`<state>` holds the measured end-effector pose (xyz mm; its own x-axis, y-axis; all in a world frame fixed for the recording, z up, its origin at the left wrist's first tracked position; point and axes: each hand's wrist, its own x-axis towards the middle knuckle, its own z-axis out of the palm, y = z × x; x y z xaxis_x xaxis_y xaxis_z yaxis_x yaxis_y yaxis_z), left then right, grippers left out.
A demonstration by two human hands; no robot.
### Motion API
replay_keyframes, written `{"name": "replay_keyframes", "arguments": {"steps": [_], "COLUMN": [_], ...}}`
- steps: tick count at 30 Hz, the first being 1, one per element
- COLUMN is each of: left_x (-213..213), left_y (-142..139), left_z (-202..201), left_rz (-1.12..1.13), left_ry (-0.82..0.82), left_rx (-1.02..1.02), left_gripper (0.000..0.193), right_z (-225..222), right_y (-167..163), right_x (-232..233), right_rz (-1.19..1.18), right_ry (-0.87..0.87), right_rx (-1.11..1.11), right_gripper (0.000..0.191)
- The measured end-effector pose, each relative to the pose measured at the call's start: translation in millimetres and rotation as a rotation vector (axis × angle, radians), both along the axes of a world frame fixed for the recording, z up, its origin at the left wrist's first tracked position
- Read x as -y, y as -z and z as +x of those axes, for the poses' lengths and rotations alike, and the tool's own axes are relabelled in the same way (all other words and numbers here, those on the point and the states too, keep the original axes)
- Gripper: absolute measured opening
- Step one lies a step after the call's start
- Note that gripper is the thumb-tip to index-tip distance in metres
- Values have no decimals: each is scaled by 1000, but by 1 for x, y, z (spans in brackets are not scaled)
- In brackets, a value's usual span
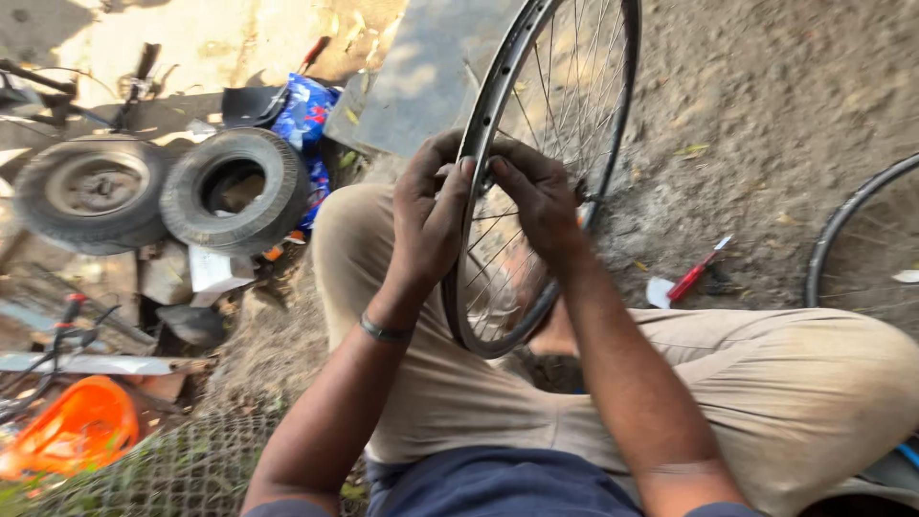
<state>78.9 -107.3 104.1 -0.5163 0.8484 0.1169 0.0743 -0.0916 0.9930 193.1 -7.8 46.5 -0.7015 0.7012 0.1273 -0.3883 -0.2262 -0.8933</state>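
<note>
The bicycle wheel (546, 163) stands upright between the person's knees, its top cut off by the frame edge. The left hand (428, 206) and right hand (538, 196) both clasp its rim, fingers curled around it. Two old tyres (153, 191) lie left; a second wheel (862, 239) is half out of view.

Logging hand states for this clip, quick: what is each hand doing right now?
Left hand: closed, its grip on the bicycle wheel rim.
Right hand: closed, fingers pinching the same rim from the other side.
</note>
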Motion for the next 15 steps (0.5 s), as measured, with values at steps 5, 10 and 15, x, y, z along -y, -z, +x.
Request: {"name": "replay_keyframes", "arguments": {"steps": [5,10,15], "left_x": [-2,0,-3], "left_y": [9,16,8], "left_z": [-1,-8,-4], "left_rz": [81,101,2], "left_ry": [41,27,20], "left_rx": [123,20,5], "left_gripper": [27,24,25], "right_z": [4,2,-10], "right_y": [2,-4,-12], "right_x": [9,14,11], "right_rz": [180,686,792], "right_ry": [49,331,581], "right_rx": [44,327,468], "right_gripper": [29,39,23]}}
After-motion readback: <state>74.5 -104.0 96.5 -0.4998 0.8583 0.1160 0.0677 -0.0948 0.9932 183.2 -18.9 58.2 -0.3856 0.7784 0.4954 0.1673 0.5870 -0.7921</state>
